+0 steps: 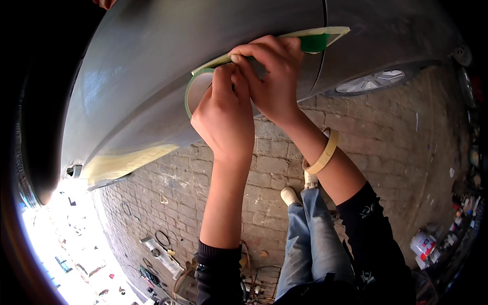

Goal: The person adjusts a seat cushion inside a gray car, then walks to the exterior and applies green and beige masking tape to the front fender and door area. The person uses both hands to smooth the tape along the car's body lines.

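In my left hand (223,122) is a roll of green tape (198,90), its pale inner ring showing beside the curled fingers. My right hand (277,66) is bent against the grey car panel (152,61), thumb and forefinger pinched together close to the left fingertips. What lies in that pinch is mostly covered; it could be tape. Along the panel under both hands runs a strip of pale yellow masking tape (207,64). A green tape patch (314,42) shows right of my right hand, bordered by masking tape. A masking tape roll (324,158) hangs around my right forearm.
A panel gap and a wheel (371,81) lie to the right. Lower left on the car is a yellowish patch (127,161). Below are brick paving (269,157), my legs, and a metal part (162,256) among loose items. A white bucket (423,245) stands lower right.
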`<state>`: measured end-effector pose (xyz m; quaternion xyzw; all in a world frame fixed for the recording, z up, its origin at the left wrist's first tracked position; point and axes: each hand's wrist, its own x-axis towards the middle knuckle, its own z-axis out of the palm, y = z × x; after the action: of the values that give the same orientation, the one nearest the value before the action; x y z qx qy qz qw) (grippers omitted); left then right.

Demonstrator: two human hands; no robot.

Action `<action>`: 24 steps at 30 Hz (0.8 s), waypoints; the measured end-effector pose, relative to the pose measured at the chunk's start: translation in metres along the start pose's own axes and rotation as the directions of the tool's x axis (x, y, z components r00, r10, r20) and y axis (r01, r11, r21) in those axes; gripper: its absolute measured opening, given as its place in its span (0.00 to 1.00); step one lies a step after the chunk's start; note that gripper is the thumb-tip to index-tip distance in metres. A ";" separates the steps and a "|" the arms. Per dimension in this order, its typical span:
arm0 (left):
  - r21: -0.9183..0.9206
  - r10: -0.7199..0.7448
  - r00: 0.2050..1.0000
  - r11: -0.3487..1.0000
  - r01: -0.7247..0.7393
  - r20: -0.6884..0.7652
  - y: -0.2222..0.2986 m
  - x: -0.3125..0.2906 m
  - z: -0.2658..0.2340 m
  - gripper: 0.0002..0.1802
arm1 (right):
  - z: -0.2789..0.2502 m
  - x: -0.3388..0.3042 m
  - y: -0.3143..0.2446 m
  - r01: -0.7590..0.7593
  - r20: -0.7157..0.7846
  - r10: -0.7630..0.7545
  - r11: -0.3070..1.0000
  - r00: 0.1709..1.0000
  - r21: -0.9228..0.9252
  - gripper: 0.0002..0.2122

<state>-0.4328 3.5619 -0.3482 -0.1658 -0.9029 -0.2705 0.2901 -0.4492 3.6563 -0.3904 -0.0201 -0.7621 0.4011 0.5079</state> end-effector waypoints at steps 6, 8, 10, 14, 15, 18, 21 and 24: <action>0.044 -0.026 0.997 0.999 0.023 0.079 0.004 0.006 -0.010 0.08 | -0.011 0.003 0.005 0.090 0.119 -0.088 0.996 0.989 -0.018 0.08; 0.049 -0.021 0.996 0.999 0.017 0.085 0.005 0.005 -0.010 0.10 | -0.012 0.002 0.010 0.141 0.117 -0.134 0.988 0.984 -0.060 0.09; 0.062 -0.010 0.996 0.998 0.005 0.087 0.004 0.004 -0.010 0.11 | -0.009 0.003 0.014 0.184 0.098 -0.175 0.979 0.980 -0.093 0.09; 0.084 -0.010 0.996 0.996 0.003 0.084 0.003 0.003 -0.010 0.11 | -0.002 0.005 0.019 0.225 0.052 -0.220 0.966 0.974 -0.129 0.10; 0.085 -0.018 0.996 0.996 0.011 0.084 0.003 0.002 -0.010 0.11 | -0.001 0.005 0.020 0.228 0.048 -0.224 0.964 0.973 -0.133 0.10; 0.000 -0.087 0.996 0.996 0.087 0.016 0.002 -0.005 -0.004 0.09 | 0.003 0.003 0.025 0.249 0.019 -0.249 0.959 0.968 -0.135 0.09; -0.110 -0.166 0.985 0.981 0.161 -0.042 -0.002 -0.010 -0.009 0.08 | 0.008 0.003 0.023 0.249 0.006 -0.250 0.961 0.968 -0.121 0.09; -0.230 -0.272 0.962 0.937 0.264 0.000 -0.011 -0.016 -0.017 0.11 | 0.007 0.002 0.025 0.263 0.018 -0.262 0.957 0.965 -0.125 0.09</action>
<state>-0.4180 3.5413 -0.3507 -0.0691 -0.8753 -0.4117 0.2442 -0.4653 3.6703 -0.4058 0.0495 -0.7822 0.2812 0.5537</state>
